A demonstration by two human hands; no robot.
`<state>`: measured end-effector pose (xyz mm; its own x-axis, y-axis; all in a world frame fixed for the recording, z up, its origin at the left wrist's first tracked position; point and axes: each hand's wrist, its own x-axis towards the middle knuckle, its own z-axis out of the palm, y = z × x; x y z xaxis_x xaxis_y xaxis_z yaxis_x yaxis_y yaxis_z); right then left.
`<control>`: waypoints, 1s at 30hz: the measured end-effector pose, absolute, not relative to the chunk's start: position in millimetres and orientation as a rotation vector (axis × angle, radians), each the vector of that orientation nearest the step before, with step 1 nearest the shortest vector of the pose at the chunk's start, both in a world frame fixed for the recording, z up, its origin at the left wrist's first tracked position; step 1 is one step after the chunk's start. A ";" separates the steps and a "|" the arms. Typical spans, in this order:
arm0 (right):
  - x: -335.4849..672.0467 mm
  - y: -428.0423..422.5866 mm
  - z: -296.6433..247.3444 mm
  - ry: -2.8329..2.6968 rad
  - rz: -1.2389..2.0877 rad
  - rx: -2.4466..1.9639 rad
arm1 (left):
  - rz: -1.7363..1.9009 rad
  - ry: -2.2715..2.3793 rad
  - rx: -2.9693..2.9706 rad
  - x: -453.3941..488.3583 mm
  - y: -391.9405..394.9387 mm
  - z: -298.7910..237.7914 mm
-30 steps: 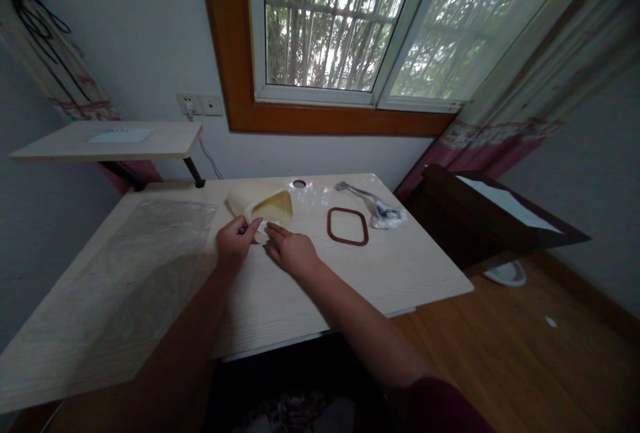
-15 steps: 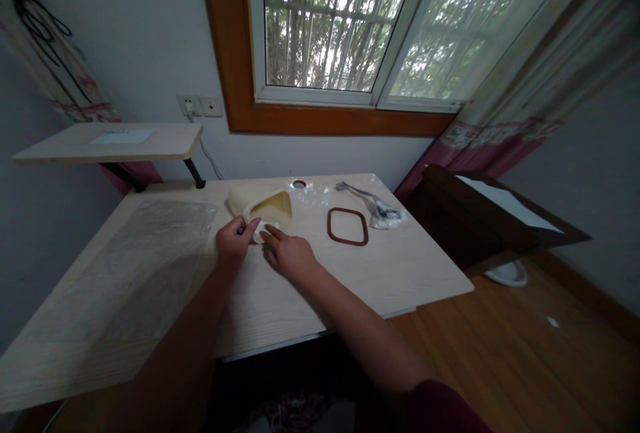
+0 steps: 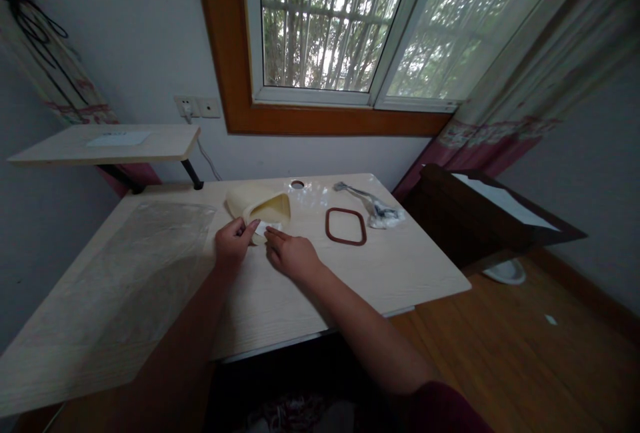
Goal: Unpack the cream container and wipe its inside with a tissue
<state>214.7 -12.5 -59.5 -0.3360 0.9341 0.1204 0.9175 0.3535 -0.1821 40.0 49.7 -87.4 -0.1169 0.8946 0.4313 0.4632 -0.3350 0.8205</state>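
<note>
A cream-coloured hollow plastic container (image 3: 245, 201) lies on the table with its wide opening turned toward the right. At its near rim is a small white label or piece of paper (image 3: 262, 228). My left hand (image 3: 231, 241) is closed on the container's near left side, thumb pressed by the label; its other fingers are partly hidden. My right hand (image 3: 293, 251) has its fingers stretched out, tips touching the label's right edge. Right of the hands, a reddish-brown rounded-square ring (image 3: 346, 242) lies flat on the table.
On the wooden table (image 3: 300, 300), a plastic-wrapped bundle (image 3: 384, 214) with a grey cable lies at the back right. A clear plastic sheet (image 3: 150, 246) covers the left side. A raised shelf (image 3: 165, 143) stands behind it. A dark brown cabinet (image 3: 460, 220) stands beside the table's right edge.
My right fingers have straightened and shifted slightly right, showing more of the white label. My left hand and the container stay almost in place. The view has moved a little.
</note>
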 end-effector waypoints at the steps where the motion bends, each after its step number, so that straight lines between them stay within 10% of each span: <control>1: 218.1 -11.5 -58.8 -2.400 0.108 -1.700 | 1.448 1.497 1.752 39.8 49.6 -87.5; 30: 209.2 -13.7 -57.1 -2.318 0.185 -1.778 | 1.457 1.509 1.739 38.8 48.9 -82.5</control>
<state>209.2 -13.7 -57.1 -0.2479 0.9644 0.0922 0.9375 0.2628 -0.2281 38.8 48.9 -82.5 -0.1345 0.8932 0.4290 0.4599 -0.3272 0.8254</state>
